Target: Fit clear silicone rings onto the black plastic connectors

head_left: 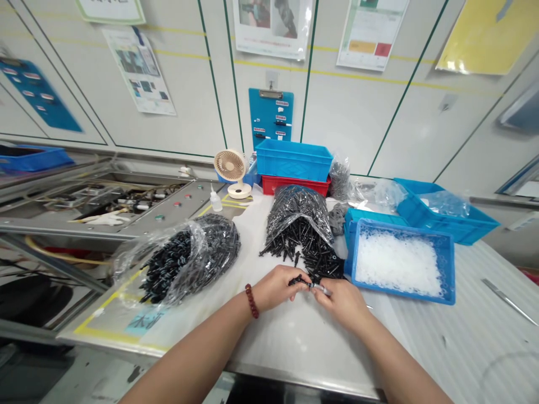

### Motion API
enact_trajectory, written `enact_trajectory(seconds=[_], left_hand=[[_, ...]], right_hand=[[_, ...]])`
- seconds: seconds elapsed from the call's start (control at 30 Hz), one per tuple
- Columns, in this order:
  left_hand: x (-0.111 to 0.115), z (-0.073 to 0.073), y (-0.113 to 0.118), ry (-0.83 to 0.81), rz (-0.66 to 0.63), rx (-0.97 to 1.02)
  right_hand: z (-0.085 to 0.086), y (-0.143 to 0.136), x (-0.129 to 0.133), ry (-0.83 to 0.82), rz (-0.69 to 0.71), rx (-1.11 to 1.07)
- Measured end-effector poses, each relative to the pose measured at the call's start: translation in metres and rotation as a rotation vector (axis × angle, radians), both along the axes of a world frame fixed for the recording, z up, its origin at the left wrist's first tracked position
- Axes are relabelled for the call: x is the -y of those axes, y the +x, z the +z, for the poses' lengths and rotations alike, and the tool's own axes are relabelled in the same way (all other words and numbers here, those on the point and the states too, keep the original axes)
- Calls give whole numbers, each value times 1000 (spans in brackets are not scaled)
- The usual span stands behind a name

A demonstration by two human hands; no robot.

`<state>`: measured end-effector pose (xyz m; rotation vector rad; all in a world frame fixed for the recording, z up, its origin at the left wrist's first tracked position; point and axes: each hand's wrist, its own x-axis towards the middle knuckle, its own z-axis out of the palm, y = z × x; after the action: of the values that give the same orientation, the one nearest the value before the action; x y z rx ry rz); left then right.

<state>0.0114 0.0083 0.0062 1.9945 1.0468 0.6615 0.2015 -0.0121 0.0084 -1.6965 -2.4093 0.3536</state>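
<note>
My left hand, with a beaded bracelet at the wrist, pinches a small black part. Facing it, my right hand grips a grey cylindrical tool whose tip meets the black part. Just beyond both hands, a clear bag lies open with many black parts spilling toward me. To the right of my right hand, a blue tray holds a heap of small white translucent pieces. Another clear bag full of black parts lies to the left.
Behind the open bag, a light blue bin rests on a red bin. A small fan and a squeeze bottle stand back left. Another blue bin is back right. Metal tweezers lie far right.
</note>
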Motion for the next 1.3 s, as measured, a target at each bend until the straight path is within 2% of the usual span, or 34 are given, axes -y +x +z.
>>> enact_trajectory(seconds=[0.23,0.37,0.47,0.6,0.67,0.8,1.03,1.3], left_hand=[[0,0,0,-19,31,36],[0,0,0,37,112,53],[0,-4,4,213,176,8],[1,-13,12,518,128,-92],[1,-16,15,610,99,-138],[3,-19,17,733,67,-202],[7,-19,19,793,55,-262],[10,-15,20,844,74,-124]], right_hand=[[1,-1,-1,6,-30,-7],[4,2,-3,28,-122,-63],[1,3,-5,84,-157,-177],[-5,0,-5,121,-30,-324],[-8,-1,-5,121,-15,-349],[-11,-3,-6,121,-72,-373],[-9,-8,-4,140,-111,-396],[-8,-3,-9,271,-161,-469]])
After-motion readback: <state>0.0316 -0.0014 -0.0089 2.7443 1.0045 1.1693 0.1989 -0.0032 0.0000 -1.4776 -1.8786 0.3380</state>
